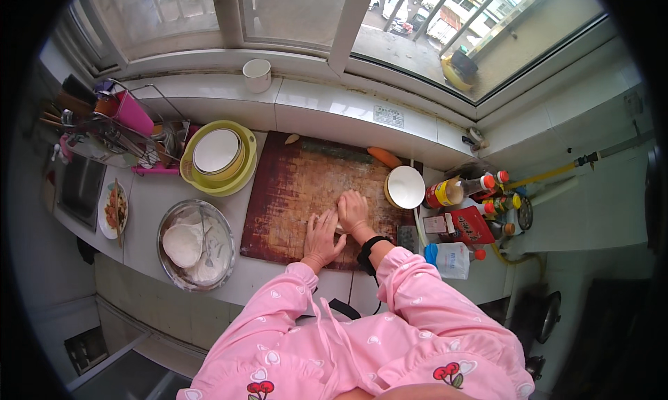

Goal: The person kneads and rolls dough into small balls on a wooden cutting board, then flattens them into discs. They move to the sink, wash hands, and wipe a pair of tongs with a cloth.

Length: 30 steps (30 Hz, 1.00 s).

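Both my hands are together on a wooden cutting board (pixel 287 191) with a worn, flour-dusted top. My left hand (pixel 323 238) lies over a small piece of pale dough (pixel 340 229), fingers stretched forward. From the right, my right hand (pixel 354 212) presses on the same dough with its fingers bent. Most of the dough is hidden under the hands. Left of the board stands a metal basin (pixel 166 220) holding white flour (pixel 211 261), a pale rounded mass (pixel 182 245) and a thin utensil.
A white-topped bowl (pixel 406 187) and a carrot (pixel 384 157) sit at the board's right side. Beyond are sauce bottles (pixel 438 193), a red packet (pixel 469 225) and a white bag (pixel 453 260). Nested yellow-green basins (pixel 250 165), a dish rack (pixel 156 118) and a food plate (pixel 106 226) stand left.
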{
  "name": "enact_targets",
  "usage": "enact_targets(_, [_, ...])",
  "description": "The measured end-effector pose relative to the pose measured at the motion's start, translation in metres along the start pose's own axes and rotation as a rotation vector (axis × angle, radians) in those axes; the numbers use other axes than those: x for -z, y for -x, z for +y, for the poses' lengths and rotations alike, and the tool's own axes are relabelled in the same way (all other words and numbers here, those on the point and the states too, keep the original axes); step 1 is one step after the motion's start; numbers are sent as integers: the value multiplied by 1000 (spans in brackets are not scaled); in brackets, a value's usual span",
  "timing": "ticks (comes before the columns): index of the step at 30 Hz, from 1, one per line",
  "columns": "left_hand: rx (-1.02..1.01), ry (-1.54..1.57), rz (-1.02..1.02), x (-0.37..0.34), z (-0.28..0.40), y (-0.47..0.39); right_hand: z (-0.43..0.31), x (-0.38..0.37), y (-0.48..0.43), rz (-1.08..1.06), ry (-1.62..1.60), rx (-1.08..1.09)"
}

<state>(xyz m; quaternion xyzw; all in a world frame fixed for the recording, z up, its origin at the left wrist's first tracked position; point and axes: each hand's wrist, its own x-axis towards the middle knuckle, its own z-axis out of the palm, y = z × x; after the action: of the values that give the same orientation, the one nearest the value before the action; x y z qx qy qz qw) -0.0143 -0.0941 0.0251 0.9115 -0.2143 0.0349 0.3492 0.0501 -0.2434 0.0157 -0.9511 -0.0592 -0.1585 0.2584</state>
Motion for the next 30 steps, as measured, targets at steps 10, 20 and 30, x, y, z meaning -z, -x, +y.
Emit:
enact_targets(10, [57, -228, -22, -11, -2, 1, -4, -15, 6, 160, -164, -207])
enact_targets(20, [-168, -82, 20, -11, -6, 7, -33, 7, 14, -51, -135, -320])
enact_targets(30, [-42, -39, -5, -1, 2, -1, -17, 2, 0, -41, -92, -5])
